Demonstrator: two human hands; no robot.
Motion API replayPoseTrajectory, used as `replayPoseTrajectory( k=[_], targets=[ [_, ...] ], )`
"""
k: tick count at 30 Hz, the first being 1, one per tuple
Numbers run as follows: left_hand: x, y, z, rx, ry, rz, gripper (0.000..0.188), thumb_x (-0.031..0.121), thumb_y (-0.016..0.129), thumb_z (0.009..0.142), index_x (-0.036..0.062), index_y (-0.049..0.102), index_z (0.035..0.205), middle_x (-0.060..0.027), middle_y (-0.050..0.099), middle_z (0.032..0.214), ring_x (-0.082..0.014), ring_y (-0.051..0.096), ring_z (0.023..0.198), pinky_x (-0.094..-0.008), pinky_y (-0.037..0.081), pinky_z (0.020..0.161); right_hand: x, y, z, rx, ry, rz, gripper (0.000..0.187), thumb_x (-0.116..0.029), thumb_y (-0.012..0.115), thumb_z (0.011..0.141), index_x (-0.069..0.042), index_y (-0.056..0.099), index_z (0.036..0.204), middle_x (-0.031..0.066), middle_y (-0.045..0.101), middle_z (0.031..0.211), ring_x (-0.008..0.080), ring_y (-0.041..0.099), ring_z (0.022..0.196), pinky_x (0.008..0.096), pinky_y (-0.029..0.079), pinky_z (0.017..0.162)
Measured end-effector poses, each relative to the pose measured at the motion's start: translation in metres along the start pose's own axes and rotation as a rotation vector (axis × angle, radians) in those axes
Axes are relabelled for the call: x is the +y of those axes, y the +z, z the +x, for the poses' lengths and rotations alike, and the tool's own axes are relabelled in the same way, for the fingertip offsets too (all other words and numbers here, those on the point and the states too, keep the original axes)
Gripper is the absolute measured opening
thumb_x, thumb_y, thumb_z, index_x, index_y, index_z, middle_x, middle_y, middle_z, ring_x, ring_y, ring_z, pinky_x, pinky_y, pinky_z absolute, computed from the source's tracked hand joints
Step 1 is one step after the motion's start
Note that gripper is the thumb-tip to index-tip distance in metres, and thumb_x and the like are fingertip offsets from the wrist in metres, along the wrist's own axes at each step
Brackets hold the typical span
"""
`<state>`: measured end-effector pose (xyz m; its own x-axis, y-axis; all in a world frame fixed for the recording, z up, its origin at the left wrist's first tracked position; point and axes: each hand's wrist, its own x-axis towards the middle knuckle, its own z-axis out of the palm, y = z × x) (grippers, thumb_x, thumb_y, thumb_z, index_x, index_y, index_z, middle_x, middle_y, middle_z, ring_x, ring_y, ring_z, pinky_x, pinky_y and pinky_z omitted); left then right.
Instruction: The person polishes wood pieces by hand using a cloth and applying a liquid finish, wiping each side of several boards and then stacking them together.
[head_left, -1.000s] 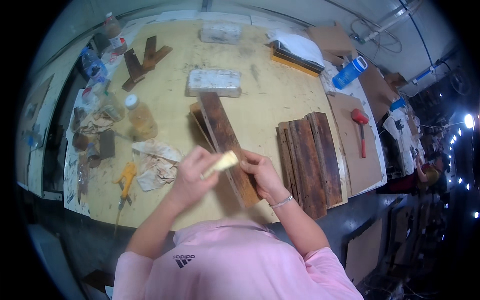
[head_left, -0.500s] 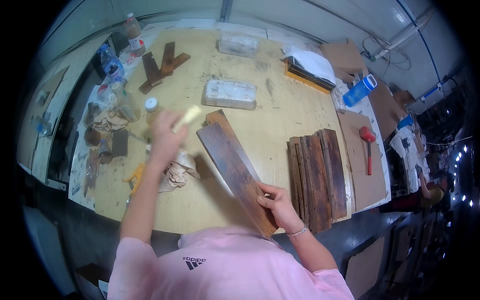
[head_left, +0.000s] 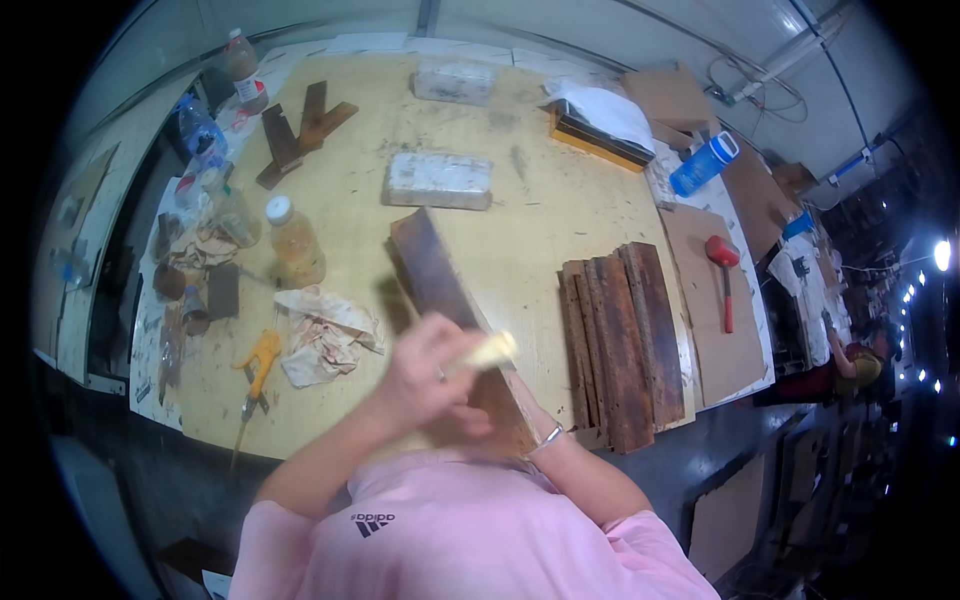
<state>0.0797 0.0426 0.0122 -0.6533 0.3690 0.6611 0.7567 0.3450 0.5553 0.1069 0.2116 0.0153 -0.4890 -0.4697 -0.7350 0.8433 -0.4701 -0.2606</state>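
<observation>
In front of my chest, a long dark brown wooden board slants over the worktable, one narrow edge turned upward. My right hand holds it near its close end from the right side; the board and my other hand hide most of those fingers. Closed around a small pale yellow block, my left hand is over the near half of the board. Motion blurs both, and I cannot tell what the block is made of or whether it touches the wood.
Right of the board stands a row of brown boards. A red mallet lies on cardboard farther right. At left are a capped bottle, a crumpled rag and a yellow gun-shaped tool. A wrapped white block sits beyond.
My left hand has come from beside the bottle, right and nearer, to the board with the yellow block. The board has tipped so its narrow edge shows, and my right hand is now mostly hidden.
</observation>
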Motion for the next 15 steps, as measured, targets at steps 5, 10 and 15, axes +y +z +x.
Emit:
replayPoseTrajectory(
  k=[5, 10, 15],
  targets=[
    [-0.077, -0.055, 0.015, 0.288, -0.445, 0.107, 0.036, 0.002, 0.072, 0.076, 0.0017, 0.069, 0.112, -0.0098, 0.059, 0.091, -0.0227, 0.06, 0.082, -0.0325, 0.05, 0.077, 0.016, -0.021, -0.011, -0.4, 0.06, -0.098, 0.047, -0.036, 0.039, 0.105, -0.014, 0.038, 0.147, 0.0043, 0.05, 0.077, 0.0113, 0.041, 0.05, 0.0231, 0.031, 0.04],
    [-0.099, -0.064, 0.004, 0.406, -0.543, 0.147, 0.034, 0.001, 0.071, 0.077, 0.0014, 0.069, 0.11, -0.0073, 0.057, 0.089, -0.0179, 0.053, 0.077, -0.0293, 0.046, 0.071, 0.013, -0.038, -0.006, -0.373, 0.052, -0.108, 0.053, -0.049, 0.036, 0.104, -0.017, 0.04, 0.146, 0.0044, 0.045, 0.07, 0.0106, 0.032, 0.043, 0.022, 0.027, 0.037],
    [-0.092, -0.046, -0.012, 0.324, -0.552, 0.087, 0.036, 0.002, 0.073, 0.076, 0.0016, 0.069, 0.111, -0.0073, 0.057, 0.087, -0.0174, 0.053, 0.075, -0.0301, 0.045, 0.069, 0.011, -0.046, -0.009, -0.405, 0.054, 0.011, 0.066, -0.064, 0.036, 0.1, -0.016, 0.041, 0.145, 0.0065, 0.045, 0.07, 0.0129, 0.032, 0.042, 0.0249, 0.027, 0.037]
  ],
)
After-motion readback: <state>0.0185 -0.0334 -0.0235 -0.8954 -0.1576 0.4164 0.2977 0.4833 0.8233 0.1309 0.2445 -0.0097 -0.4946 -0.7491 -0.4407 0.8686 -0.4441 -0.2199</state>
